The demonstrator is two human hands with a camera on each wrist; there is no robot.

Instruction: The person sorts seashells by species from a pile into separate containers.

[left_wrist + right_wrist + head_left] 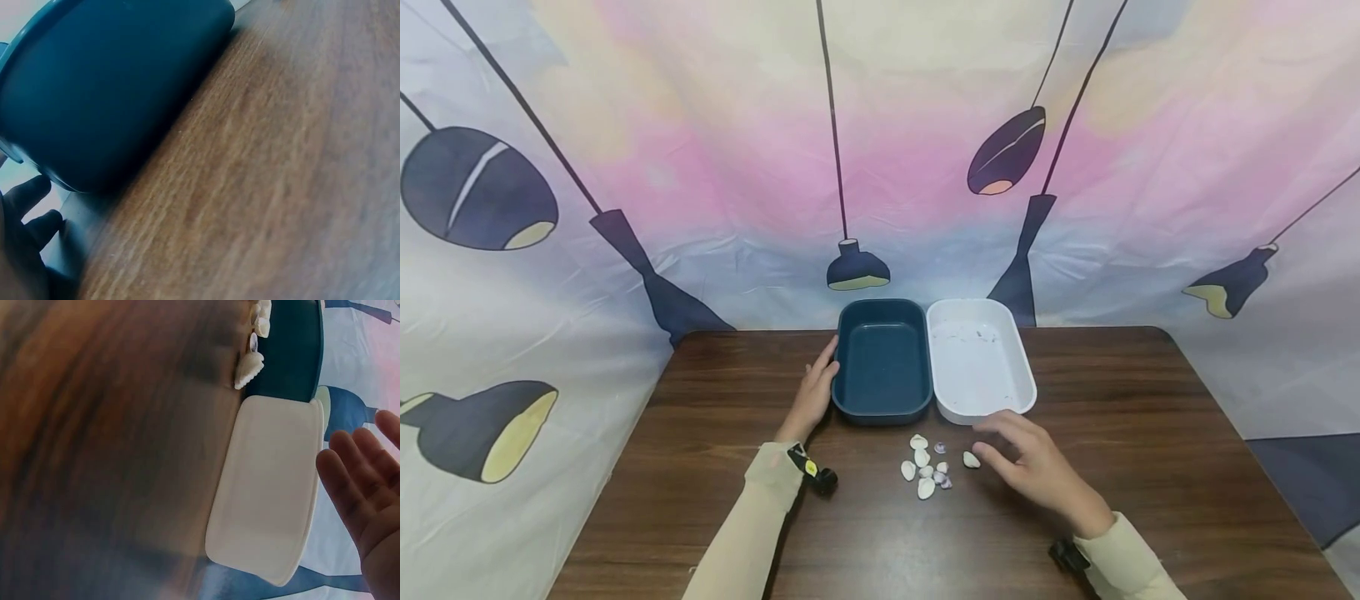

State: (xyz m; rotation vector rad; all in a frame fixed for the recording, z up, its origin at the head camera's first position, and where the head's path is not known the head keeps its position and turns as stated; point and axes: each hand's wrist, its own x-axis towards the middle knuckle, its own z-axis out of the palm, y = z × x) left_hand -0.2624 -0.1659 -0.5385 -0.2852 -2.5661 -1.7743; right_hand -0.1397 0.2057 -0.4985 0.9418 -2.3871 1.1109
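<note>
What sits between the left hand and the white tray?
The dark blue tray, with the left hand at its side; the head view shows it.

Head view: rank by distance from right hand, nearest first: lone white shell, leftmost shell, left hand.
1. Lone white shell: by the right hand's thumb.
2. Leftmost shell: left edge of the group.
3. Left hand: at the dark tray's left side.

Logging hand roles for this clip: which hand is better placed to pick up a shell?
Probably the right hand: it is close beside the rightmost shell, while the left hand is at the dark blue tray's side.
</note>
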